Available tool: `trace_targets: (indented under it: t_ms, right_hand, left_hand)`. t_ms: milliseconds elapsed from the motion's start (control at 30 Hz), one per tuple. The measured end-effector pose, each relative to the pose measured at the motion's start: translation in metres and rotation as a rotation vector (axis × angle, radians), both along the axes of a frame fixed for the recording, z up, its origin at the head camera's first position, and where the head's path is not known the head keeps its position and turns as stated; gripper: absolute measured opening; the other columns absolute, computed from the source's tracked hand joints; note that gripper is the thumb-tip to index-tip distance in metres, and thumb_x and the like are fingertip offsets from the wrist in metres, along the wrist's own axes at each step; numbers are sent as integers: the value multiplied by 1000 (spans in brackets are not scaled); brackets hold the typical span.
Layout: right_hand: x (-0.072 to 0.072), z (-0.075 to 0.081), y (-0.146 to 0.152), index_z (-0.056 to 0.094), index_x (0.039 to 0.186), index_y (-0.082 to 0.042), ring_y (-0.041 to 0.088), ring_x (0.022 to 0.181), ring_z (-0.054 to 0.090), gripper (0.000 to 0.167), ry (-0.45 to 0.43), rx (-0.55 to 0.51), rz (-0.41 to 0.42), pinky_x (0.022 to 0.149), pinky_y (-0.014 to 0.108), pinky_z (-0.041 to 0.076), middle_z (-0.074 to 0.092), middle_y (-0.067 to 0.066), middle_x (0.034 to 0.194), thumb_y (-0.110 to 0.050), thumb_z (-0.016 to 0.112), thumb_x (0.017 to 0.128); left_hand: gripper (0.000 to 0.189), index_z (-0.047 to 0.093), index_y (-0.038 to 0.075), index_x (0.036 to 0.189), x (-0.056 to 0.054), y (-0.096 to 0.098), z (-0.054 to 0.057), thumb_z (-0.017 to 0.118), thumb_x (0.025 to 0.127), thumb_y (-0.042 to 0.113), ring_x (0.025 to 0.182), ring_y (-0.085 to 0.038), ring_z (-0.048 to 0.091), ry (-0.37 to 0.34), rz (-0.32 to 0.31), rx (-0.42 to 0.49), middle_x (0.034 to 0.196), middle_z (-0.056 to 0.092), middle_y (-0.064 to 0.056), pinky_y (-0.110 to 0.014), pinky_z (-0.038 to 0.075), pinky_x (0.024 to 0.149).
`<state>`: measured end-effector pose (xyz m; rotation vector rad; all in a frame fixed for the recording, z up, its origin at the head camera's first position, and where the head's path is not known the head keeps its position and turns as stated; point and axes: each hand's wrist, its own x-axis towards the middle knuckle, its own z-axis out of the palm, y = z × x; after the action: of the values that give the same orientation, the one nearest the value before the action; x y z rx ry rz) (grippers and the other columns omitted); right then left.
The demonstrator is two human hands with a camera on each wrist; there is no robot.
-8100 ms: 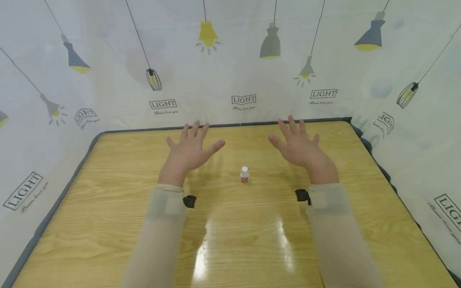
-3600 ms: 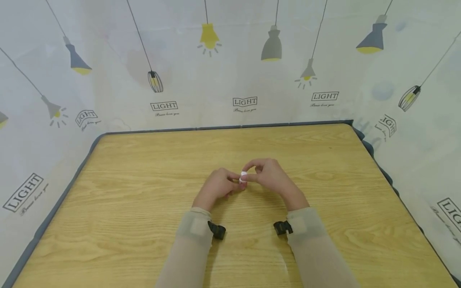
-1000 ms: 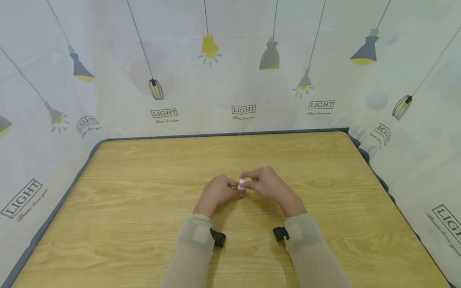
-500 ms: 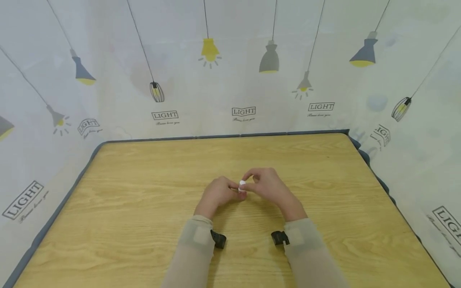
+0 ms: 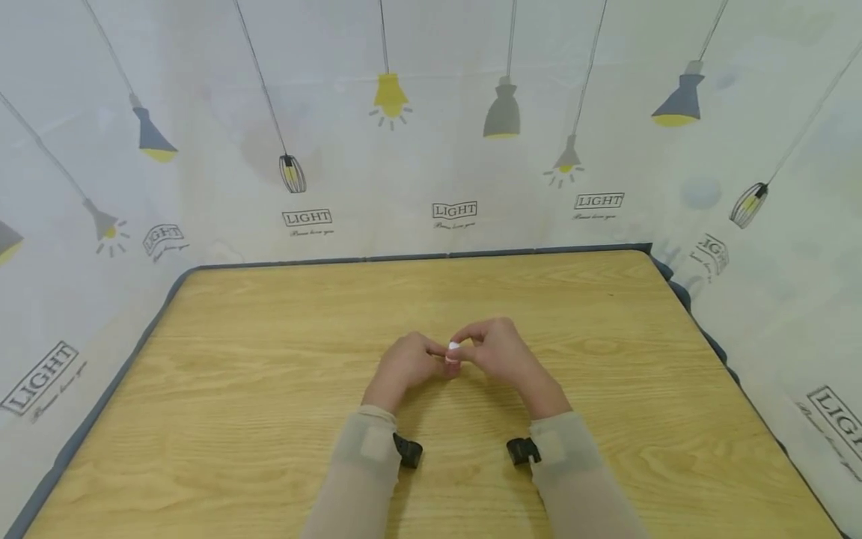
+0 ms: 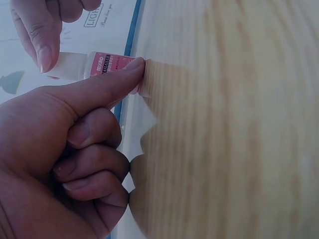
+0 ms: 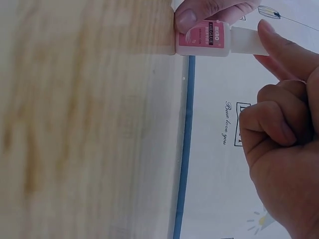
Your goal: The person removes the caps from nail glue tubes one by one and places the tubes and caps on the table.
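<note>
A small nail glue bottle (image 7: 203, 37) with a pink label and a white cap (image 7: 247, 41) stands upright on the wooden table, near its middle in the head view. My left hand (image 5: 408, 361) pinches the lower body of the bottle between thumb and index finger, its other fingers curled into the palm in the left wrist view. From the other side, my right hand (image 5: 503, 353) pinches the white cap with thumb and index finger. The cap sits on the bottle's neck, and fingers partly cover both in the head view.
The light wooden table (image 5: 269, 322) has a dark blue edge (image 5: 404, 258) along its back and sides. Behind it and at both sides hangs a pale sheet (image 5: 438, 150) printed with lamps. A black wrist camera (image 5: 408, 451) is strapped at each sleeve.
At first both hands were spread apart beyond the free-standing bottle. They then came together, the left gripping its body, the right its cap. Over the last second, the right fingers shift slightly at the cap.
</note>
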<state>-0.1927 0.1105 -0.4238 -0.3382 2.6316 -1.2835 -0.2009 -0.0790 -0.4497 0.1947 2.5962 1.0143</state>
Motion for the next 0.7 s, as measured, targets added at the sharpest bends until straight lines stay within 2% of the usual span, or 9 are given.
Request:
trace_targets:
  t_ms: [167,267,500,700]
  right_hand:
    - [0,-1,1,85,107,-12,10,52,30,14,24,-3,25,52,23,28,35,-6,55,-21,81,96]
    - [1,-1,2,84,110,-12,10,51,29,15,31,-12,46,52,22,28,33,-7,54,-20,79,98]
    - [2,0,1,83,114,-13,10,51,28,16,15,-11,63,52,22,28,31,-7,55,-18,76,100]
    - [2,3,-1,79,121,-10,11,54,33,24,-2,39,50,57,26,34,36,-5,60,-24,74,102]
  left_hand:
    - [29,85,31,114,0,1,0,87,88,44,130,-33,67,-6,-6,1,131,77,-3,-55,51,112]
    - [28,85,32,114,-1,1,0,87,88,44,130,-33,67,-5,-5,-7,132,77,-3,-54,51,113]
    - [29,85,30,114,-1,0,1,87,89,43,132,-34,66,-17,6,-6,134,76,-4,-55,50,114]
    - [29,85,30,114,0,0,2,87,88,43,131,-32,67,-19,13,-11,131,77,-3,-54,51,113]
